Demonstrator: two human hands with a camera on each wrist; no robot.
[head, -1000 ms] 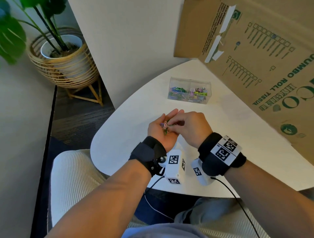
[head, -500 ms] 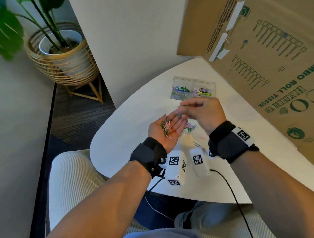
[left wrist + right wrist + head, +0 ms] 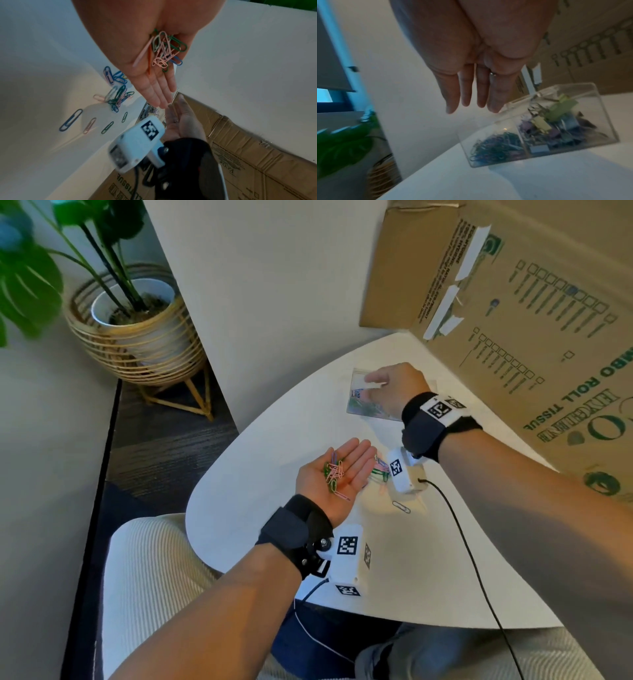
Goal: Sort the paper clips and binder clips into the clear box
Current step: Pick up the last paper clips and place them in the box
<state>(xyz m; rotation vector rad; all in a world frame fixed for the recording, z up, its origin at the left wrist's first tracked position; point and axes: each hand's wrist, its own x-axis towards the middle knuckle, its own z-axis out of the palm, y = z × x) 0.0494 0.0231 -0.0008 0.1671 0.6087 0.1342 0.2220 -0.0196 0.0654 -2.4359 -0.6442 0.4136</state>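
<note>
My left hand (image 3: 342,470) lies palm up above the white table, fingers straight, with several coloured paper clips (image 3: 334,474) (image 3: 164,50) resting in the palm. My right hand (image 3: 387,386) (image 3: 471,100) hovers over the clear box (image 3: 363,405) (image 3: 539,129) at the far side of the table, fingers straight and nothing held. The box has two compartments: paper clips (image 3: 493,148) in the left one, binder clips (image 3: 556,124) in the right one. More loose paper clips (image 3: 116,94) (image 3: 378,472) lie on the table just right of my left hand.
A large cardboard box (image 3: 531,337) stands on the table's right side, close behind the clear box. A white wall (image 3: 274,302) rises behind the table (image 3: 257,474). A potted plant in a wicker stand (image 3: 137,337) sits on the floor to the left.
My right hand left the left palm and reached forward to the clear box, its fingers now straight. The left hand opened flat, keeping its paper clips.
</note>
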